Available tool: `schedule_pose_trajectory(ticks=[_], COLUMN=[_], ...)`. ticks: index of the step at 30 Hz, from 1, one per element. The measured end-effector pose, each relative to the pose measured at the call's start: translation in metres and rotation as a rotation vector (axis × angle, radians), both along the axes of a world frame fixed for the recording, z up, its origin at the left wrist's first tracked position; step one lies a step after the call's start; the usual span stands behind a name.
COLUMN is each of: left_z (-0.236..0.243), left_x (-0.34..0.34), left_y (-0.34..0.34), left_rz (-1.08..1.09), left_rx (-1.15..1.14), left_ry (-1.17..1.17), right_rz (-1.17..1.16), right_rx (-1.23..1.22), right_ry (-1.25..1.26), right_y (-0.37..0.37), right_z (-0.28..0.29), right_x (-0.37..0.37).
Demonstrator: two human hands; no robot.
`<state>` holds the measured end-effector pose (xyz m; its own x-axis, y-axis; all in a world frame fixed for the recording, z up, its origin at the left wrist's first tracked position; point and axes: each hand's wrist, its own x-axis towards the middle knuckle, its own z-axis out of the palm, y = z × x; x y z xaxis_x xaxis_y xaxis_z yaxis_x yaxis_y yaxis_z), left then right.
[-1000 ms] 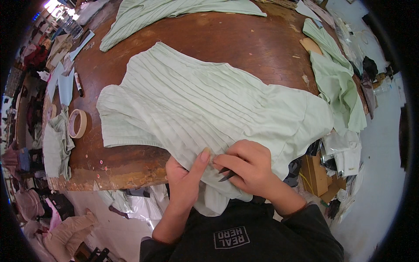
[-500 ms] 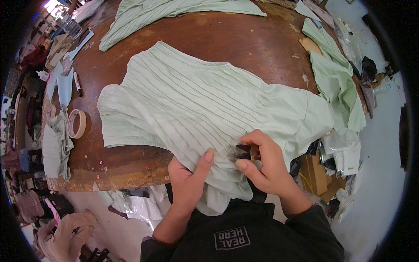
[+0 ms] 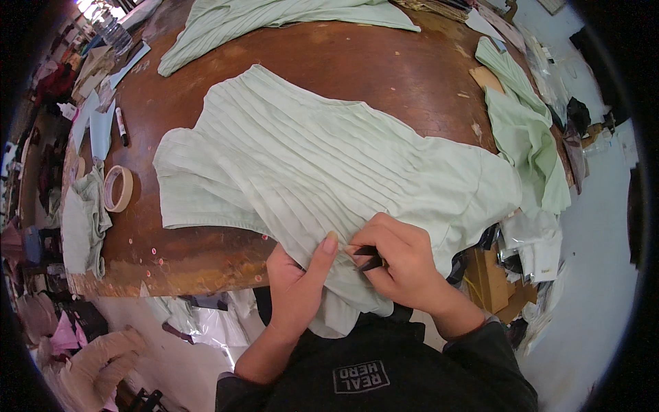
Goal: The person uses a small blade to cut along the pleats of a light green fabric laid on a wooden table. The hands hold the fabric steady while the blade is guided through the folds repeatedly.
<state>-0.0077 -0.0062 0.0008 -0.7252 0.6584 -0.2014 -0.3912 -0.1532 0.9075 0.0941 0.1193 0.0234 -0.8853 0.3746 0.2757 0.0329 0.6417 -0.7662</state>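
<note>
A pale green pleated garment [image 3: 322,158] spreads over the wooden table, and its near edge drapes off toward me. My left hand [image 3: 298,278] pinches a fold of it, thumb on top and the other fingers hidden under the cloth. In my right hand [image 3: 405,264] is a small pair of thread snips [image 3: 368,257] with dark blades pointing left. The thumb and forefinger of that hand come together at the cloth, just right of my left thumb. Whether they grip a thread there is too small to tell.
On the table's left lie a roll of tape [image 3: 118,189], a marker [image 3: 121,127] and a folded pale cloth [image 3: 86,223]. More green fabric lies at the far side [image 3: 274,17] and right edge [image 3: 525,130]. A cardboard box [image 3: 487,278] and plastic bags stand below right.
My right hand has moved left toward my left thumb, and its fingertips have closed at the cloth. The snips have turned within that hand. My left hand keeps its hold.
</note>
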Motion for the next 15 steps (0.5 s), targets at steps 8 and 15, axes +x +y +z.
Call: schedule_pose_trajectory(ticks=[8,15], left_z=[0.002,0.001], left_x=[0.000,-0.001], left_y=[0.004,0.006], left_rz=[0.008,0.004], left_rx=[-0.018,-0.015], left_ry=[0.049,0.025], right_rz=[-0.040,-0.099], right_rx=[-0.121,-0.198], right_ry=[0.038,-0.042], right_y=[0.008,0.012], right_z=[-0.004,0.004], right_x=[-0.003,0.002])
